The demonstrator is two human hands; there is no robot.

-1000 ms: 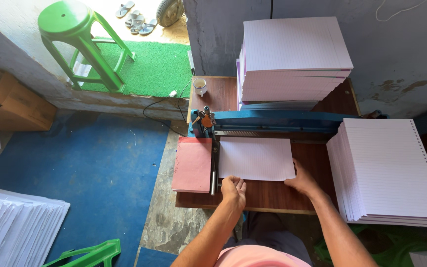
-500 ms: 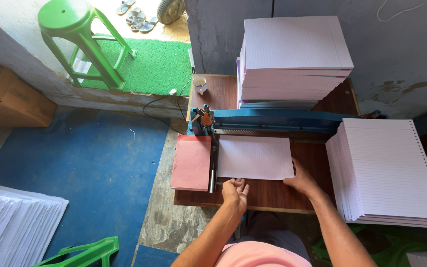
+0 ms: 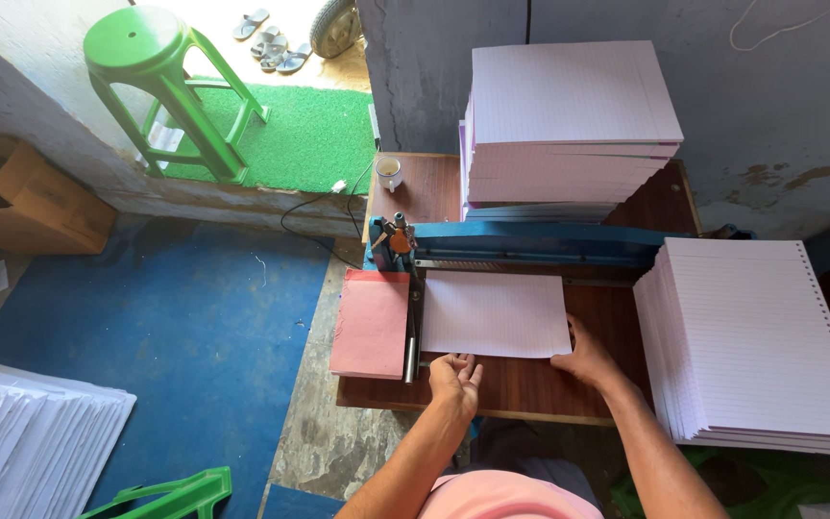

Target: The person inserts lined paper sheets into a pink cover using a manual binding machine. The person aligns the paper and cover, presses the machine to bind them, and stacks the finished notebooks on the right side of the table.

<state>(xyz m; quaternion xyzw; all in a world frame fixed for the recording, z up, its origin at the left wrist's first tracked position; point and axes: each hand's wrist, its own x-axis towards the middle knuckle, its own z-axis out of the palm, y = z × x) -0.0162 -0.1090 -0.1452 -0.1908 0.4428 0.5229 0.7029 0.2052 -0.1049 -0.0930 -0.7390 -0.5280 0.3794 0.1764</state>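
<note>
At the centre of the frame, a small stack of ruled sheets lies flat on the brown table, under the blue machine bar. The left hand rests open-fingered at its lower left edge; the right hand presses its lower right corner. A pink pad sits just left.
</note>
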